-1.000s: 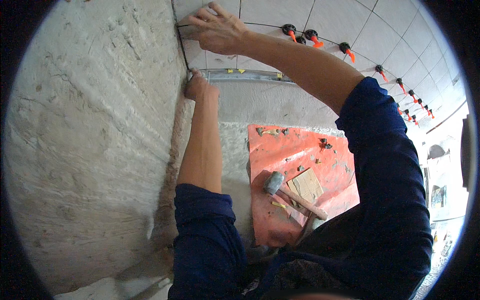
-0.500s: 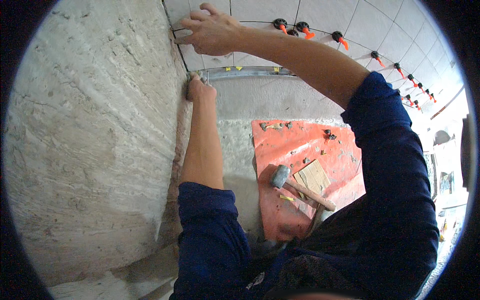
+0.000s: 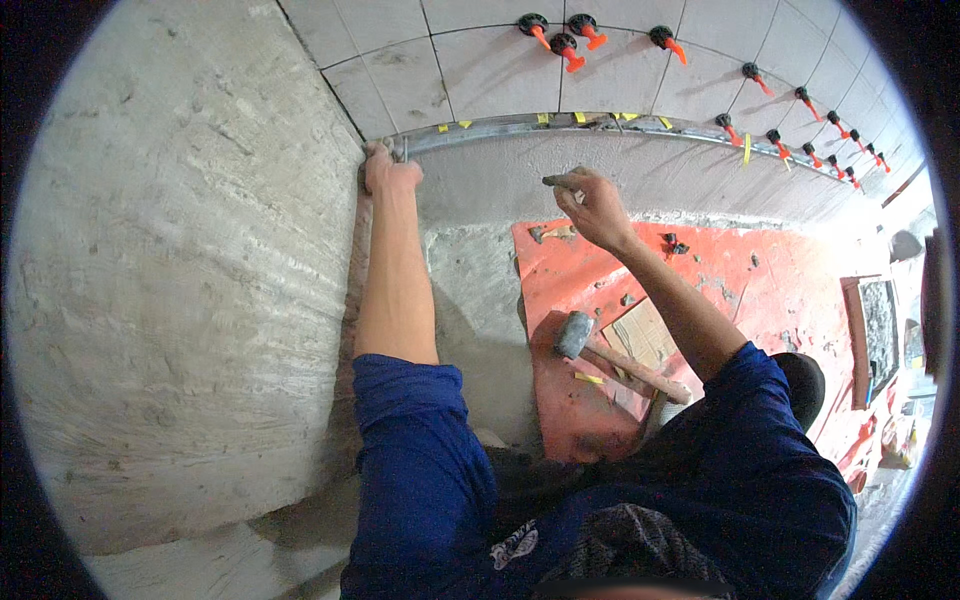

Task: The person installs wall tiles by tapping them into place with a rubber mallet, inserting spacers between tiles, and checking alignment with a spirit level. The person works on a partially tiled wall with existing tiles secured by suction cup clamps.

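My left hand [image 3: 392, 172] is closed in the corner, at the left end of a grey metal strip [image 3: 480, 136] that runs under the bottom row of tiles. A thin nail-like pin [image 3: 405, 149] sticks out beside its fingers; the fingertips and what they grip are hidden. My right hand [image 3: 597, 208] is raised before the lower wall, pinching a small dark grey piece [image 3: 552, 181] whose kind I cannot make out. Pale grey wall tiles [image 3: 495, 78] sit above the strip, with small yellow wedges [image 3: 543, 118] along the joint.
Tile levelers with orange handles [image 3: 571, 55] jut from the tile joints. A rubber mallet [image 3: 576, 335] and a wooden board [image 3: 640, 335] lie on the red sheet [image 3: 560, 400] below. Bare concrete wall [image 3: 200, 300] stands close at left. A mortar trough [image 3: 880, 330] sits far right.
My right hand has left the tiles near the corner, moving down and to the right, and now pinches a small dark piece. My left hand stays at the strip's end.
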Demonstrator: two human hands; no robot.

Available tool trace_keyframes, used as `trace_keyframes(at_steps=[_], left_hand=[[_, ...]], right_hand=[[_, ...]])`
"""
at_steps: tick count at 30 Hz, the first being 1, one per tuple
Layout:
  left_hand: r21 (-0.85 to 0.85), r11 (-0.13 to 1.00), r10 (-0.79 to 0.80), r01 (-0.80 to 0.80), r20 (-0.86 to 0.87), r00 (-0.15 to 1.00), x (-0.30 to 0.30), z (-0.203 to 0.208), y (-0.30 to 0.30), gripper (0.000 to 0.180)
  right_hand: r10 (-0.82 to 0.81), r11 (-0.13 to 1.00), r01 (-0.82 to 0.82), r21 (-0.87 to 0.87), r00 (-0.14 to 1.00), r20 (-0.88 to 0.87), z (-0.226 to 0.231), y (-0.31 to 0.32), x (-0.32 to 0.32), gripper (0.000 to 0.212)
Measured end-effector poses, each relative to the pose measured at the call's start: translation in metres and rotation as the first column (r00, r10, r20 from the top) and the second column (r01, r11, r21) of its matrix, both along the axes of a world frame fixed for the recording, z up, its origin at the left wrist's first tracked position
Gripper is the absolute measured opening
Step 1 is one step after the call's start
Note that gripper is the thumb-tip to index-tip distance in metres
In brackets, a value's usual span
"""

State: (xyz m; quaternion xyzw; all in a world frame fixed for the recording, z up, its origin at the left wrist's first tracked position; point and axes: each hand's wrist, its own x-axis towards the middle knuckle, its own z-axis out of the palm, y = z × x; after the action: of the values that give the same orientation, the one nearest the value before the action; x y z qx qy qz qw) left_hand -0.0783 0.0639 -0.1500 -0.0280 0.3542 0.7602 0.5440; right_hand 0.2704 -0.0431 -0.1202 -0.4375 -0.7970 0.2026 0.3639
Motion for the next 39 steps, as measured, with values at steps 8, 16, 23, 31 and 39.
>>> trace_keyframes(at_steps=[8, 16, 23, 31, 39], left_hand=[[-0.226, 0.974, -0.007, -0.026, -0.145, 0.989, 0.025, 0.031, -0.017, 0.060], [-0.296, 0.949, 0.106, -0.109, -0.029, 0.994, 0.015, 0.043, -0.025, 0.026], [-0.301, 0.935, 0.182, -0.186, -0.042, 0.982, 0.019, 0.052, -0.032, 0.025], [-0.303, 0.931, 0.205, -0.205, -0.033, 0.978, 0.020, 0.052, -0.038, 0.021], [-0.289, 0.932, 0.220, -0.221, -0.037, 0.975, 0.023, 0.049, -0.037, 0.023]], right_hand=[[-0.109, 0.953, 0.061, -0.297, 0.983, -0.147, -0.102, -0.006, -0.015, 0.029], [-0.206, 0.879, 0.065, -0.473, 0.946, -0.252, -0.190, -0.019, -0.007, 0.027], [-0.321, 0.683, 0.139, -0.717, 0.939, -0.124, -0.256, -0.026, 0.011, 0.026], [-0.237, 0.677, 0.142, -0.722, 0.971, -0.031, -0.260, -0.021, 0.006, 0.025], [-0.164, 0.652, 0.116, -0.750, 0.986, 0.010, -0.251, -0.019, 0.009, 0.036]])
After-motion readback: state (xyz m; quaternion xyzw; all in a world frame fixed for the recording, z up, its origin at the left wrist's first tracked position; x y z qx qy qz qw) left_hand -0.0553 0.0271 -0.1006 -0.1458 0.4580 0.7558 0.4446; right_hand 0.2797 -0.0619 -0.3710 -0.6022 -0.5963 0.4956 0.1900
